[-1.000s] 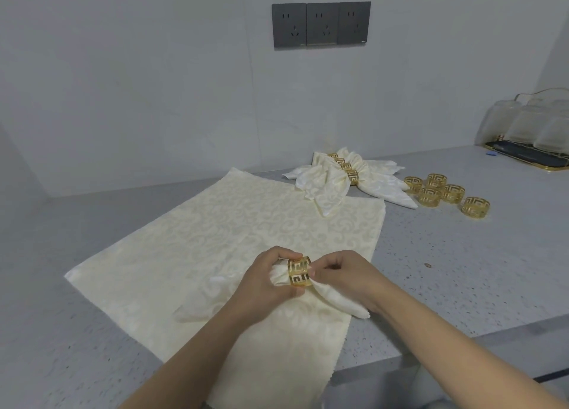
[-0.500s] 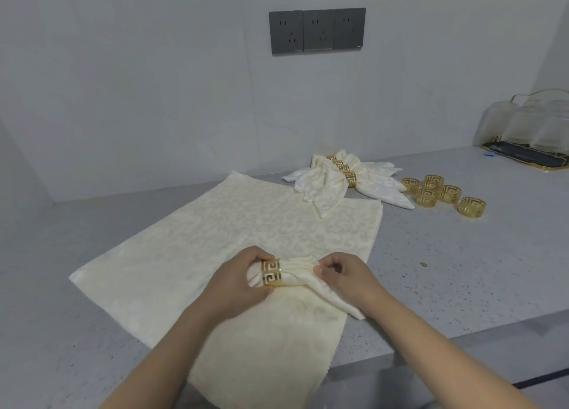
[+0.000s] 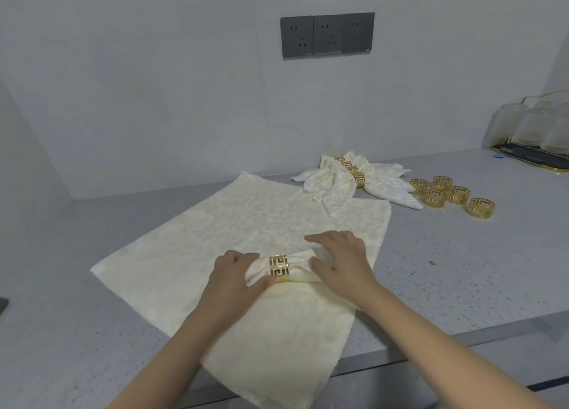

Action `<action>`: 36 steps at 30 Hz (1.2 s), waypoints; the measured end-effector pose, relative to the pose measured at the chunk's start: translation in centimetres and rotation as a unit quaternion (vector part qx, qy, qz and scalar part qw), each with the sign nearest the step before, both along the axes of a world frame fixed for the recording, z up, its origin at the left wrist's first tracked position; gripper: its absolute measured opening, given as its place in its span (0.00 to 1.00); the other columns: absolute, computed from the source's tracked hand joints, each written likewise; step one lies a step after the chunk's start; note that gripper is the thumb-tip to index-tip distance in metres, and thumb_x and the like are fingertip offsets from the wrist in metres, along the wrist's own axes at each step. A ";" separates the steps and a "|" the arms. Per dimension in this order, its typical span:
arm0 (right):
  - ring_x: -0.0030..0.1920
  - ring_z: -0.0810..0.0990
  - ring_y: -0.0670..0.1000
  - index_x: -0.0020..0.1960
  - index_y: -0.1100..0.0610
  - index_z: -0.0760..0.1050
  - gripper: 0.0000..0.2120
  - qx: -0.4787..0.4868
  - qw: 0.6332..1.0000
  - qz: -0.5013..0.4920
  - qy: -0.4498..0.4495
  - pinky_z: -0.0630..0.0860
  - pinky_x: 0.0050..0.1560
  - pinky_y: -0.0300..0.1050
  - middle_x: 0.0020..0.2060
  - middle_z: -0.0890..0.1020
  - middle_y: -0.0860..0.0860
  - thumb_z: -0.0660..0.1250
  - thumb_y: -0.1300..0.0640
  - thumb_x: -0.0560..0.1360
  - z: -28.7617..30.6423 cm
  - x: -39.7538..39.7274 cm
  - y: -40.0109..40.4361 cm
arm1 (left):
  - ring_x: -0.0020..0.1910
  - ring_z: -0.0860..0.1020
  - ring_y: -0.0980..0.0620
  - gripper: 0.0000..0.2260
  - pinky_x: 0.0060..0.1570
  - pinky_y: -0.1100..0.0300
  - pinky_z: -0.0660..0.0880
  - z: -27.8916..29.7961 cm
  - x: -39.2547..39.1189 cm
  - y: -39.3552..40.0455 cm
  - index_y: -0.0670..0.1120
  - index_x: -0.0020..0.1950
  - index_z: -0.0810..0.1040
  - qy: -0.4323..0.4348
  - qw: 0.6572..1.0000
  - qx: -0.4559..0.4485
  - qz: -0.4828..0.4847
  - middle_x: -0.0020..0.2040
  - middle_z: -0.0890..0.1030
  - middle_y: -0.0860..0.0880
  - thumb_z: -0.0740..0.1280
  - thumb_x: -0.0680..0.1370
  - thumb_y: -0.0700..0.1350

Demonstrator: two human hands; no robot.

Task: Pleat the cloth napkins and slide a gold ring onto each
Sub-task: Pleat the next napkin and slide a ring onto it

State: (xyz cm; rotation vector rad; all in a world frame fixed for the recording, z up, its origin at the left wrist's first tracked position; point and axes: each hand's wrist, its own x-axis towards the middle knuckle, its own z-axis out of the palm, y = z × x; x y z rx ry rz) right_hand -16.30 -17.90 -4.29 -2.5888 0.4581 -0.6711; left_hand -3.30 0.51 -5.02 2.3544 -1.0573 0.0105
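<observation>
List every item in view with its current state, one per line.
Pleated napkin: ringed, lying on the flat cloth.
Gold ring: around the napkin's middle.
Left hand: grips the napkin's left end.
Right hand: fingers spread on its right end.
Flat napkin: unfolded.
Finished napkins: ringed, piled.
Spare rings: five, loose.

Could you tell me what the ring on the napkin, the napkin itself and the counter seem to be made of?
Ring: likely gold-toned metal, judging by its shiny cut-out key pattern. Napkin: woven cream cloth with a slight sheen and a scroll pattern, it folds softly. Counter: grey speckled stone or composite, matte; which one cannot be told.
</observation>
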 end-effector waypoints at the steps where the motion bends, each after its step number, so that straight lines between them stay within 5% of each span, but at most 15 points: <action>1: 0.64 0.65 0.48 0.67 0.44 0.71 0.26 -0.009 0.999 0.045 0.007 0.53 0.58 0.40 0.63 0.74 0.43 0.54 0.37 0.72 0.2 0.5 0.3 | 0.62 0.65 0.55 0.24 0.53 0.64 0.64 0.1 -0.2 0.0 0.55 0.68 0.71 0.007 1.000 -0.005 0.011 0.56 0.68 0.56 0.67 0.74 0.61; 4: 0.65 0.64 0.45 0.68 0.43 0.71 0.31 -0.050 0.988 0.138 0.051 0.52 0.60 0.40 0.64 0.74 0.42 0.54 0.31 0.70 0.1 2.2 1.4 | 0.54 0.72 0.54 0.17 0.46 0.62 0.69 0.5 -0.9 -0.1 0.55 0.57 0.77 -0.017 0.999 -0.023 0.035 0.50 0.72 0.55 0.69 0.72 0.61; 8: 0.62 0.71 0.46 0.66 0.46 0.73 0.22 -0.033 0.991 0.125 0.028 0.55 0.59 0.38 0.60 0.77 0.43 0.69 0.46 0.73 -0.7 3.6 1.9 | 0.43 0.72 0.52 0.11 0.38 0.60 0.62 0.9 -1.6 0.2 0.51 0.45 0.75 -0.069 0.996 0.032 0.043 0.42 0.70 0.54 0.64 0.77 0.58; 13: 0.55 0.74 0.49 0.65 0.43 0.74 0.20 -0.050 0.995 0.089 -0.020 0.60 0.57 0.42 0.60 0.78 0.40 0.68 0.50 0.73 -1.9 3.5 2.4 | 0.40 0.70 0.50 0.18 0.34 0.59 0.59 2.1 -2.6 0.5 0.48 0.35 0.68 -0.157 0.972 0.171 0.031 0.37 0.66 0.53 0.56 0.81 0.56; 16: 0.51 0.75 0.51 0.64 0.43 0.74 0.21 -0.066 0.993 0.088 -0.032 0.61 0.55 0.43 0.60 0.78 0.41 0.68 0.49 0.72 -2.6 3.5 2.5 | 0.50 0.73 0.50 0.19 0.39 0.59 0.62 2.3 -3.1 0.1 0.48 0.45 0.79 -0.183 0.958 0.220 0.006 0.45 0.73 0.51 0.55 0.81 0.58; 18: 0.54 0.74 0.50 0.64 0.43 0.74 0.21 -0.060 0.993 0.099 -0.040 0.62 0.58 0.43 0.62 0.77 0.42 0.68 0.49 0.72 -2.7 3.4 2.3 | 0.49 0.74 0.51 0.22 0.40 0.59 0.65 2.1 -3.2 0.2 0.49 0.42 0.80 -0.165 0.969 0.185 0.012 0.48 0.74 0.51 0.54 0.80 0.62; 21: 0.63 0.67 0.43 0.68 0.46 0.71 0.20 0.121 0.987 0.095 -0.055 0.60 0.64 0.34 0.64 0.73 0.41 0.67 0.50 0.76 -2.4 2.7 2.4 | 0.44 0.75 0.50 0.27 0.39 0.57 0.69 1.4 -2.6 0.1 0.45 0.35 0.77 -0.137 0.986 0.072 0.061 0.44 0.74 0.50 0.54 0.79 0.63; 23: 0.61 0.68 0.45 0.63 0.49 0.75 0.14 0.209 0.975 0.005 -0.071 0.65 0.61 0.35 0.56 0.74 0.42 0.61 0.51 0.79 -2.2 2.5 2.0 | 0.44 0.75 0.49 0.24 0.40 0.56 0.71 0.7 -1.6 -0.2 0.44 0.34 0.77 -0.150 0.986 -0.010 0.069 0.42 0.73 0.50 0.58 0.79 0.61; 24: 0.55 0.71 0.48 0.53 0.48 0.77 0.10 0.228 0.971 -0.046 -0.063 0.68 0.54 0.40 0.49 0.75 0.43 0.58 0.49 0.79 -2.1 2.6 1.6 | 0.47 0.74 0.50 0.19 0.43 0.57 0.71 0.4 -1.1 -0.5 0.45 0.38 0.77 -0.132 0.988 -0.048 0.060 0.44 0.73 0.50 0.61 0.78 0.59; 26: 0.38 0.69 0.50 0.33 0.50 0.65 0.16 0.247 0.965 -0.090 -0.004 0.63 0.37 0.42 0.31 0.69 0.46 0.55 0.50 0.79 -1.5 2.6 1.2 | 0.59 0.68 0.54 0.13 0.57 0.60 0.67 0.3 -0.7 -1.2 0.49 0.56 0.75 -0.031 0.996 -0.087 0.017 0.56 0.71 0.53 0.63 0.78 0.56; 28: 0.30 0.64 0.49 0.30 0.55 0.60 0.19 0.270 0.959 -0.086 0.028 0.57 0.31 0.42 0.26 0.64 0.48 0.58 0.55 0.79 -0.8 2.4 0.8 | 0.68 0.62 0.58 0.20 0.68 0.57 0.56 0.2 -0.6 -1.8 0.53 0.71 0.66 0.081 0.994 -0.065 -0.027 0.64 0.67 0.58 0.60 0.80 0.56; 33: 0.37 0.76 0.48 0.46 0.58 0.77 0.06 0.382 0.920 -0.082 -0.035 0.70 0.38 0.39 0.38 0.78 0.50 0.67 0.54 0.76 0.1 2.2 0.3 | 0.63 0.63 0.67 0.15 0.66 0.58 0.58 -0.4 -0.2 -1.8 0.67 0.57 0.75 0.142 0.983 -0.051 -0.105 0.56 0.75 0.66 0.63 0.71 0.66; 36: 0.34 0.74 0.47 0.43 0.55 0.76 0.05 0.386 0.920 -0.066 -0.037 0.69 0.35 0.38 0.35 0.78 0.49 0.69 0.53 0.74 0.7 2.5 0.1 | 0.61 0.63 0.67 0.15 0.60 0.65 0.61 -0.1 -0.4 -1.8 0.70 0.56 0.73 0.127 0.979 -0.057 -0.148 0.55 0.74 0.64 0.70 0.72 0.56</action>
